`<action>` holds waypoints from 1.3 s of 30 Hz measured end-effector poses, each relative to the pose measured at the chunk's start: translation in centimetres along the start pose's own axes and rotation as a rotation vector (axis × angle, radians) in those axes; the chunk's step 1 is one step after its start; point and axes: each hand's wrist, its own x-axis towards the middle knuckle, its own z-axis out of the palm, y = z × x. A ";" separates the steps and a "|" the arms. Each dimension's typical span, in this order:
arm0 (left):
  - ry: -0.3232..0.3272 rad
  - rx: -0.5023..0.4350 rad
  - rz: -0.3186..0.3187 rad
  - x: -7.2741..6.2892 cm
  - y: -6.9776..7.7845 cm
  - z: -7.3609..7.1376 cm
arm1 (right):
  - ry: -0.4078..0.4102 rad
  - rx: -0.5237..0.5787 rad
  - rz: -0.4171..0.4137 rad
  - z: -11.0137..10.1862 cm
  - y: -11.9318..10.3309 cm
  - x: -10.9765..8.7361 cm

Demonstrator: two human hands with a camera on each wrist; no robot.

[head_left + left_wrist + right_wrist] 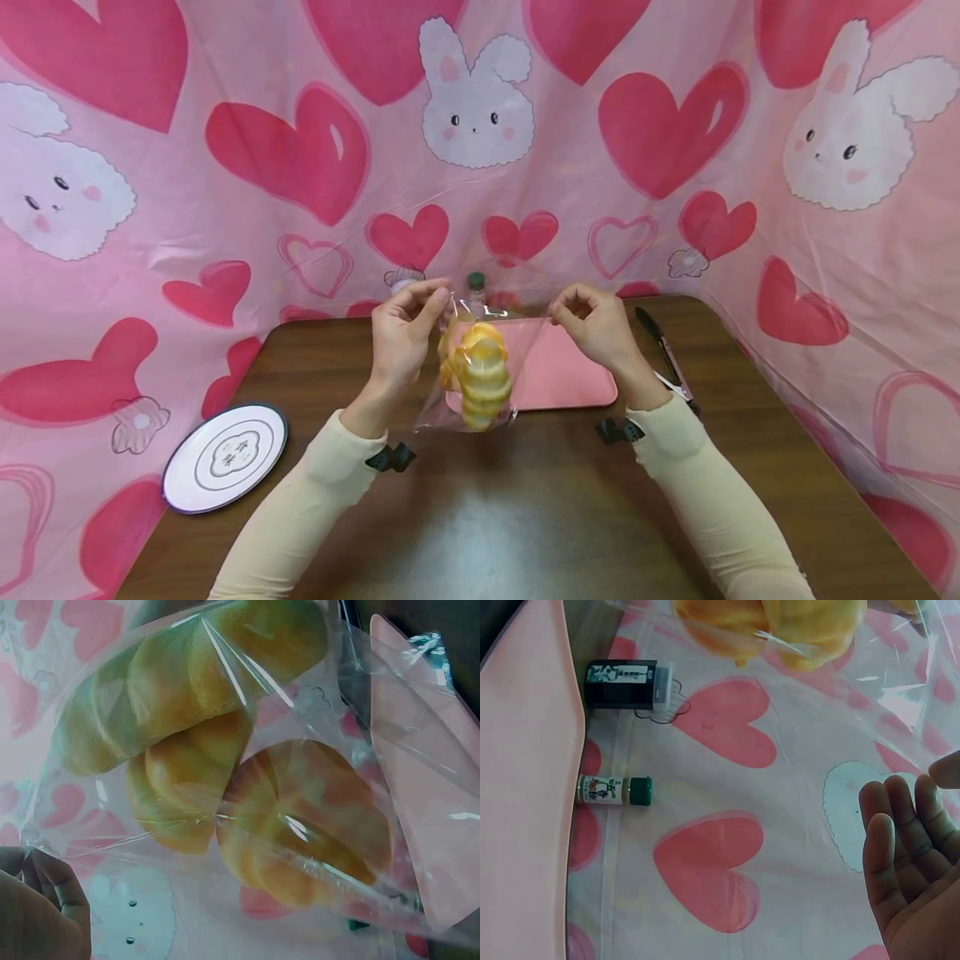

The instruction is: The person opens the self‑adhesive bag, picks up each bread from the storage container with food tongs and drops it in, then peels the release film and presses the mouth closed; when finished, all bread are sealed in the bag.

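Observation:
A clear plastic bag (431, 412) hangs between the two hands above the table, with several golden bread pieces inside. One is a ridged, crescent-shaped bread (187, 682); a rounder bread (307, 825) and a smaller bread (187, 787) lie against it. My left hand (405, 329) pinches the bag's upper left edge between thumb and fingers. At the upper right corner, my right hand (596, 329) holds the film between thumb and index fingertip, the other fingers loosely bent. The bag's upper edge is stretched between both hands, and the breads sag toward its left side.
Behind the bag lies a pink tray (570, 379) on the brown table (480, 517). A green-capped bottle (615, 790) and a dark container (621, 684) stand beyond it. To the left is a white plate (183, 492); black-tipped tongs (660, 337) lie at the right.

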 end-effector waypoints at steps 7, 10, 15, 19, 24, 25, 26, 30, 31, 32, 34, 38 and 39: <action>0.020 0.113 -0.057 -0.4 0.1 0.0 | -0.009 -0.040 0.003 0.0 0.2 -0.1; 0.018 0.194 -0.062 -0.5 0.2 -0.2 | 0.014 -0.037 -0.014 0.0 0.2 -0.1; 0.030 0.243 -0.059 -0.6 0.2 -0.3 | 0.074 -0.024 -0.068 0.0 -0.7 -0.3; 0.041 0.253 -0.075 -0.5 0.0 -0.2 | 0.087 -0.006 -0.128 0.3 -2.0 -0.6; 0.044 0.273 -0.100 -0.6 0.1 -0.1 | 0.013 -0.056 -0.238 1.4 -3.7 -0.7; 0.040 0.273 -0.097 -0.6 0.1 -0.1 | -0.010 -0.064 -0.258 1.7 -4.1 -0.7; 0.033 0.274 -0.095 -0.6 0.1 -0.1 | -0.030 -0.076 -0.276 2.0 -4.3 -0.7; -0.002 0.287 -0.089 -0.8 0.6 -0.1 | -0.100 -0.095 -0.326 3.1 -5.0 -0.7; -0.007 0.294 -0.096 -0.9 1.0 0.1 | -0.115 -0.101 -0.332 3.4 -5.2 -0.6; -0.012 0.302 -0.102 -1.0 1.1 0.1 | -0.130 -0.109 -0.335 3.6 -5.3 -0.6; -0.017 0.314 -0.118 -1.0 1.2 0.2 | -0.155 -0.121 -0.344 4.1 -5.5 -0.5; -0.028 0.314 -0.120 -0.9 0.4 -0.1 | -0.191 -0.138 -0.368 4.8 -5.8 -0.3; -0.033 0.315 -0.116 -0.9 0.3 -0.1 | -0.191 -0.140 -0.377 5.0 -5.9 -0.3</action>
